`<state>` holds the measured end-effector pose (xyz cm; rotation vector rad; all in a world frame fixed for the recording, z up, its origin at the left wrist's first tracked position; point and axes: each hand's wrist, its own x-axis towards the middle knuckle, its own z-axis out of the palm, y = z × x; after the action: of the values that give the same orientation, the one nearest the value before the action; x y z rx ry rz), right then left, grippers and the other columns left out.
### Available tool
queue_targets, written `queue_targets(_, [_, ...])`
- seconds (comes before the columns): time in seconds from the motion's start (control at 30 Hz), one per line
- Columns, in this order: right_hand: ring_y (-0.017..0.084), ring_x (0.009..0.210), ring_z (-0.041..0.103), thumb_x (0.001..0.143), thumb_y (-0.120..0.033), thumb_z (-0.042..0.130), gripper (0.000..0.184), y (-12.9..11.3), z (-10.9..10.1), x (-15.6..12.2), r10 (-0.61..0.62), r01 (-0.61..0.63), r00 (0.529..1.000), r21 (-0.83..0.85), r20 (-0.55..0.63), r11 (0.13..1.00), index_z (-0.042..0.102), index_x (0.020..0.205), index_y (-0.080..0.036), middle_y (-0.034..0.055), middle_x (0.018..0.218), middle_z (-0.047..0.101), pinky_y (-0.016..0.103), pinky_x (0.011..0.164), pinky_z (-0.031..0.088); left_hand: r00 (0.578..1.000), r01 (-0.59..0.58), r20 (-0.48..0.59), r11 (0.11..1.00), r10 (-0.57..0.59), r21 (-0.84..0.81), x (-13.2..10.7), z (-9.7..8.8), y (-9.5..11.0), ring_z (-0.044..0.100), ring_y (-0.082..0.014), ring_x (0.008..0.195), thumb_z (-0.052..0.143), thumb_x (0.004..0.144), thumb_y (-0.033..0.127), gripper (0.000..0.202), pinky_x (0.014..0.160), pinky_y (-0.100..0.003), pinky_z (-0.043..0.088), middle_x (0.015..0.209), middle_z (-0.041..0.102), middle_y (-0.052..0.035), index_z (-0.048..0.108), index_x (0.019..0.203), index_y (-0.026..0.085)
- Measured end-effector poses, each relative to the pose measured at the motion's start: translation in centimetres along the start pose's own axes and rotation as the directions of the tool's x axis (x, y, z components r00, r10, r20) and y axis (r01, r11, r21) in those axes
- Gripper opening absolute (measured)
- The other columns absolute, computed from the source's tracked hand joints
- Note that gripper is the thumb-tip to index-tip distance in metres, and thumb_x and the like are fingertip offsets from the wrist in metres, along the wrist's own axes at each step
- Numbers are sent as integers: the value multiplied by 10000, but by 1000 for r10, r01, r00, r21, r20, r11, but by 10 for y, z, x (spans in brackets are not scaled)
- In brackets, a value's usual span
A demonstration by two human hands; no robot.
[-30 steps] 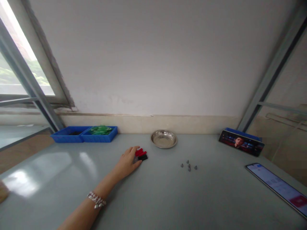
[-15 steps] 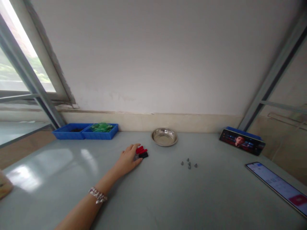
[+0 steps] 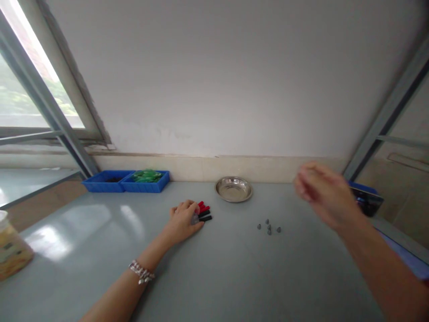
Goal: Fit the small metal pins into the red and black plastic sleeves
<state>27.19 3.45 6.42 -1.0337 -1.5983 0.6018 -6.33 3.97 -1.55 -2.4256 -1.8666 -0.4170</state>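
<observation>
Table (image 3: 234, 277): grey and glossy, it fills the lower view as before; the view has turned a little, so a jar (image 3: 11, 250) now shows at the left edge, cut off by the frame
Right hand (image 3: 323, 194): new since half a second ago, raised above the table on the right; motion blur smears it, so I cannot tell whether it is open or closed, or whether it holds anything
Phones: the propped phone (image 3: 367, 201) is now mostly hidden behind the right hand, and the flat one beside it is covered by the forearm
Left hand (image 3: 183, 220): in the same spot, palm down on the table, fingers curled loosely over the near ends of the red and black parts (image 3: 204, 213) without clearly gripping them
Red and black parts: on the table, left of centre, partly hidden under the fingers; their exact shape is too small to make out
Metal dish (image 3: 233, 189): unmoved, near the wall
Blue trays (image 3: 125, 181): far left, contents unclear
Small grey pieces (image 3: 268, 227): unmoved, well apart from both hands
</observation>
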Motion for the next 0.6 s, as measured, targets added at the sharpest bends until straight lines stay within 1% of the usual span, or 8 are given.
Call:
queue_targets(0.07, [93,486,454,802,-348,503,180,21,21,-1,16,5,982,-111,186,994,551,759,-180,-33,559,494,212,460,353,1000,-3,-7,1000,4,24,-2,-3,1,467,-250,979,551,705,332,182,780,-387,328,1057,518,-63,524,842,216])
queue_targets(0.13, [109,501,449,772,-316,522,152,45,38,-5,45,64,937,-297,347,953,580,747,-178,-24,568,512,232,486,348,1000,-2,-18,999,3,51,-3,-5,3,441,-265,1011,555,705,316,162,796,-416,316,1106,496,-72,544,837,223])
queue_targets(0.17, [118,529,460,779,-296,508,148,56,45,-9,40,105,928,-365,371,925,592,754,-177,-13,602,535,244,522,361,1000,0,-23,998,2,62,-4,-5,4,426,-275,1028,555,706,305,152,805,-434,308,1132,482,-81,552,834,223])
queue_targets(0.23, [142,617,495,797,-272,485,160,74,52,-16,21,179,912,-443,410,878,599,740,-175,8,655,562,269,607,388,1000,2,-26,996,0,89,-6,-5,6,402,-291,1055,550,712,282,123,820,-464,294,1174,461,-94,567,819,222])
queue_targets(0.33, [177,745,508,804,-272,506,152,86,56,-24,26,248,890,-531,455,811,617,766,-174,35,724,575,307,716,395,1000,6,-10,988,-5,156,-7,-5,10,398,-295,1057,540,725,261,101,819,-479,298,1187,465,-98,587,807,225])
queue_targets(0.47, [210,828,488,807,-284,536,144,82,57,-30,72,279,877,-624,476,729,633,812,-178,61,791,569,329,751,389,999,19,21,974,-25,227,-7,-9,15,407,-295,1055,531,739,251,128,825,-486,306,1191,476,-104,612,836,230])
queue_targets(0.53, [215,838,485,803,-282,552,133,77,59,-31,94,281,871,-647,482,709,633,811,-178,62,799,566,332,754,387,999,33,34,969,-42,243,-8,-12,17,402,-303,1063,535,739,252,121,831,-500,301,1192,481,-105,627,815,230])
queue_targets(0.6, [211,839,487,796,-272,568,117,73,60,-33,105,276,868,-649,485,709,631,810,-174,59,803,563,325,749,388,998,45,41,966,-58,254,-9,-15,20,399,-311,1065,535,737,237,117,827,-510,300,1191,487,-104,640,787,232])
